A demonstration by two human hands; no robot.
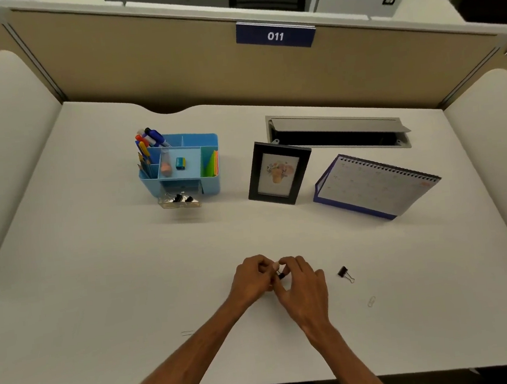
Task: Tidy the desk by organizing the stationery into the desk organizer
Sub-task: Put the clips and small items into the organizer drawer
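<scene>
Blue organizer (207,140) holds markers (148,137), pencils (144,166), sticky notes (212,164); clip tray (178,200) at its front. Well nearer than organizer, left hand (251,280) and right hand (305,289) pinch black binder clip (282,275) by desk (98,268) front edge.

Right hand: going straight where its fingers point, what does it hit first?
The left hand: the right hand points up and left, its fingers on the small black binder clip both hands pinch. Past them, probably the blue plastic desk organizer, though depth is unclear.

A small black clip (282,275) is pinched between the left hand (251,280) and right hand (302,289) above a white desk (100,284); a blue organizer (181,164) is seen behind.
</scene>
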